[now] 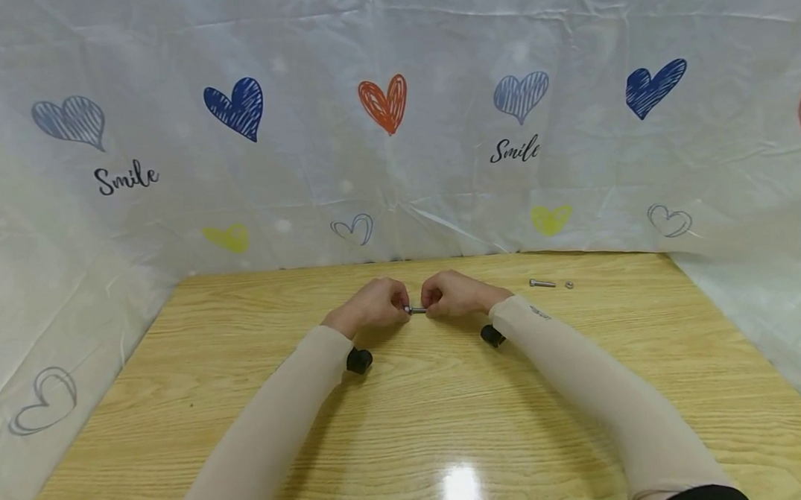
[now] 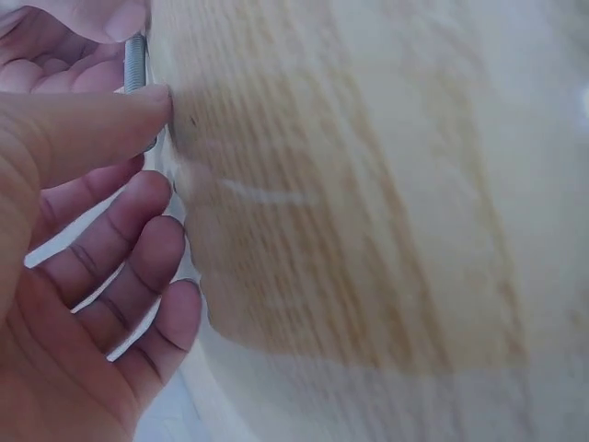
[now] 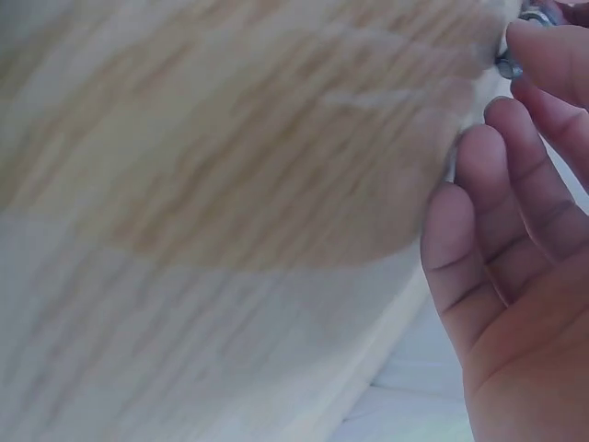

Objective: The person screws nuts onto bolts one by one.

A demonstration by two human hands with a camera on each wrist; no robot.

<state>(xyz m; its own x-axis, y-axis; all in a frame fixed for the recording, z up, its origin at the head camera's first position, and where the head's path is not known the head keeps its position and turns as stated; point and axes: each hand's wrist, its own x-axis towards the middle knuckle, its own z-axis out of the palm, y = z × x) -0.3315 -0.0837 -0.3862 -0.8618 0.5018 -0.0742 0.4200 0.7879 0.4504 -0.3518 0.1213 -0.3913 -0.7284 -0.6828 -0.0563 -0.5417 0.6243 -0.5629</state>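
Over the far middle of the table, a short silver threaded bolt (image 1: 417,310) lies level between the two hands. My left hand (image 1: 376,303) pinches its left end, where a wider metal part shows; whether that is the bolt's head or a nut is hidden by the fingers. In the left wrist view the bolt's thread (image 2: 135,63) runs from the left thumb to the right hand's fingertips. Thumb and finger of my right hand (image 1: 457,294) pinch the right end. The other right-hand fingers (image 3: 451,230) are loosely bent near the tabletop.
Right of the hands, a second bolt (image 1: 543,282) lies on the wooden table (image 1: 421,413), with a small nut (image 1: 569,284) beside it. A white sheet (image 1: 451,188) printed with hearts hangs behind the table's far edge. Dark wrist cameras (image 1: 359,361) sit under both wrists.
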